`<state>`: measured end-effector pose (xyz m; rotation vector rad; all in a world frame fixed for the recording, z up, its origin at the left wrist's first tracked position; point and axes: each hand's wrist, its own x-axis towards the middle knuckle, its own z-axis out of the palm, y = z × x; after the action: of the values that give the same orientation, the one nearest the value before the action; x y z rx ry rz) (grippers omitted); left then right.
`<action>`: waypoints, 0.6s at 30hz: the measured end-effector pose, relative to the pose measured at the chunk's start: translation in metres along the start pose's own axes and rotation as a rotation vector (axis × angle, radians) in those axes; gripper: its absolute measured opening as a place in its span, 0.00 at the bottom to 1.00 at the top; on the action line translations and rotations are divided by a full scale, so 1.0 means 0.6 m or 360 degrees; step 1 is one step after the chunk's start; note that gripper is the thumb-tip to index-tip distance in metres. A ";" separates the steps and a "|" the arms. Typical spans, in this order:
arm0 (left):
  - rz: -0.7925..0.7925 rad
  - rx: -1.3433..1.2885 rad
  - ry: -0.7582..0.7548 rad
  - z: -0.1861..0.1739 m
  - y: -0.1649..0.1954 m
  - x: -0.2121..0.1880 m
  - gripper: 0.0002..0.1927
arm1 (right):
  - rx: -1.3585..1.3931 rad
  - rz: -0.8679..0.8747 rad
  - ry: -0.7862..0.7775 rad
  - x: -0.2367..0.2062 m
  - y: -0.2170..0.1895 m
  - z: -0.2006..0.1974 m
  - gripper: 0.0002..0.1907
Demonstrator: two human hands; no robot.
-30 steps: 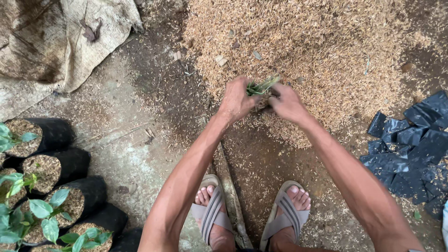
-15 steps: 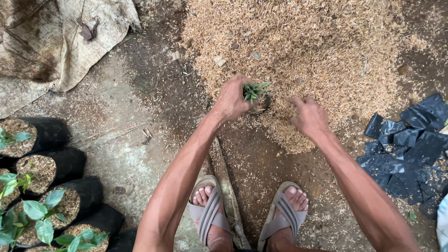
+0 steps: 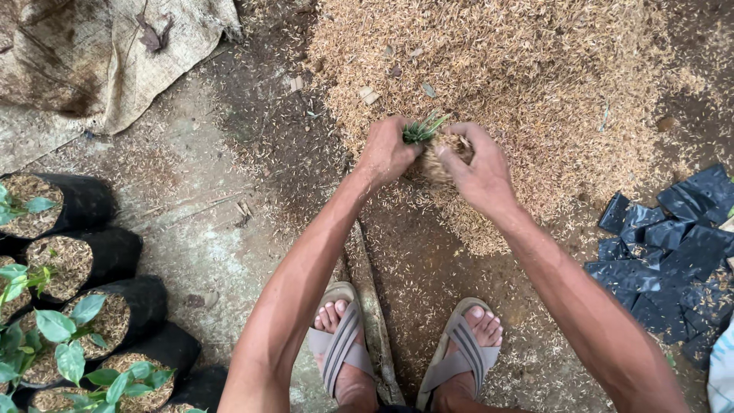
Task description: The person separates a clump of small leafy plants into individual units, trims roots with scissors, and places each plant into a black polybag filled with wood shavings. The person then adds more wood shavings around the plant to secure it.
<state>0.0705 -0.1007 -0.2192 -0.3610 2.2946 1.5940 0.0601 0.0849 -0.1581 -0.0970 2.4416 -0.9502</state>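
My left hand (image 3: 386,149) grips a small green seedling (image 3: 422,128) by its stem, its leaves sticking up between my hands. My right hand (image 3: 478,164) is cupped around a handful of tan husk (image 3: 443,157) and presses it against the seedling's base. Both hands hover over the near edge of a broad heap of rice husk (image 3: 527,69) on the ground. Whatever sits under the seedling is hidden by my fingers.
Black grow bags filled with husk and leafy seedlings (image 3: 92,313) line the lower left. A pile of flat black plastic bags (image 3: 665,260) lies at right. A dirty sack cloth (image 3: 99,53) covers the upper left. My sandalled feet (image 3: 405,352) stand below, a stick between them.
My right hand had swung out to the husk heap and has come back with a handful to the seedling. My left hand kept hold of the plant.
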 end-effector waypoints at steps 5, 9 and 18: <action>0.0086 0.0021 0.0011 -0.005 0.003 0.004 0.06 | -0.0104 -0.0732 0.0289 -0.019 0.035 0.022 0.12; 0.0093 0.0095 -0.0050 -0.001 0.002 0.009 0.03 | -0.0855 -0.1247 0.0285 -0.039 0.072 0.049 0.10; 0.0390 0.0281 0.0013 0.026 -0.010 -0.004 0.06 | -0.0883 -0.1381 0.0273 -0.018 0.120 0.103 0.08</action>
<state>0.0768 -0.0884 -0.2286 -0.0445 2.5429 1.4797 0.1078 0.1039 -0.2390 -1.3982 2.7715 -0.5505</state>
